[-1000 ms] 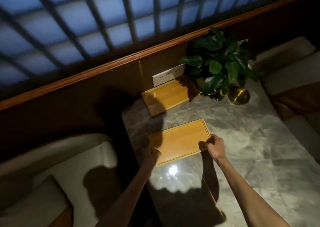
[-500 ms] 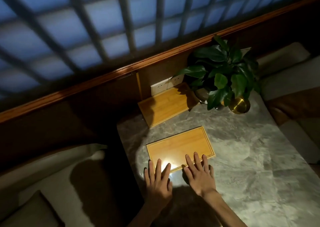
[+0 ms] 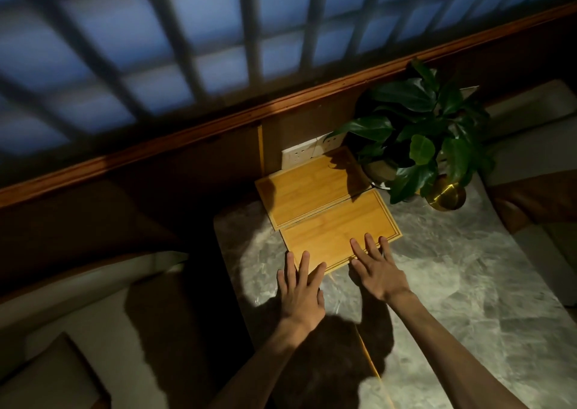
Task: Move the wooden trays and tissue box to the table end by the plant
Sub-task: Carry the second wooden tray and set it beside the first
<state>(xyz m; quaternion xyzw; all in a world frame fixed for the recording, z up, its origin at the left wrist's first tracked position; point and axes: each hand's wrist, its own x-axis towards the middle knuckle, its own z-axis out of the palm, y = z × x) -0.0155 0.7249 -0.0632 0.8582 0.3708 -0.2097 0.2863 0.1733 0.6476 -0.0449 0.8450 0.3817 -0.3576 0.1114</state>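
Two wooden trays lie side by side at the far end of the marble table. The far tray sits against the wall under the sockets, partly shaded by the plant. The near tray touches its long edge. My left hand lies flat with fingers spread, its fingertips on the near tray's front left corner. My right hand is flat too, fingers resting on the tray's front right part. Neither hand grips anything. No tissue box is in view.
A gold round pot stands beside the plant at the table's far right. White wall sockets sit behind the far tray. Cushioned seats flank the table, left and right. A thin yellow strip lies near my arms.
The near tray has slid away from me until it meets the far tray. My hands went from holding its ends to lying flat on its front edge and followed it forward.
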